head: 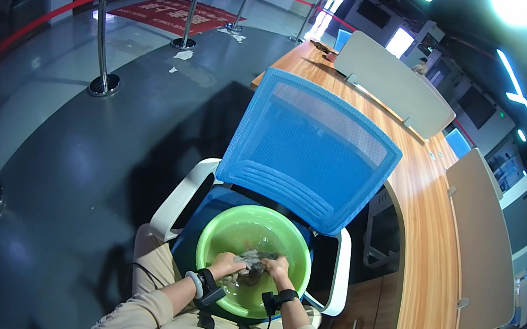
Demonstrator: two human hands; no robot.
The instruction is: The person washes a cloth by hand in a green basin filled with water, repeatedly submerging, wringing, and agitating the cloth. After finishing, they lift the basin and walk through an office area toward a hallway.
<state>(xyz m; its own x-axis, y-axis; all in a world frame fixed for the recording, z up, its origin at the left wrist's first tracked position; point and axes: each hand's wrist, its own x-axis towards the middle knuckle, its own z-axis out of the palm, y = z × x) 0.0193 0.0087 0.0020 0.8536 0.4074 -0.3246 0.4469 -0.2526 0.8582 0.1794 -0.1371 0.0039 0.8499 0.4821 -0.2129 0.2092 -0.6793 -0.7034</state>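
A green plastic basin (263,211) with water in it rests on the seat of a blue office chair (311,149). Inside the basin, my left hand (226,266) and my right hand (278,268) grip a wet, grey, bunched cloth (252,259) from its two sides. Part of the cloth lies in the water, and its lower folds are hard to make out. Both wrists carry black strapped devices, and a cable runs from the right one.
White armrests (340,273) flank the basin. A curved wooden desk (433,237) with divider panels (479,245) stands to the right, above a drawer cabinet (357,318). Metal stanchions (103,41) with a red belt line the left. Two other people are farther off at the right.
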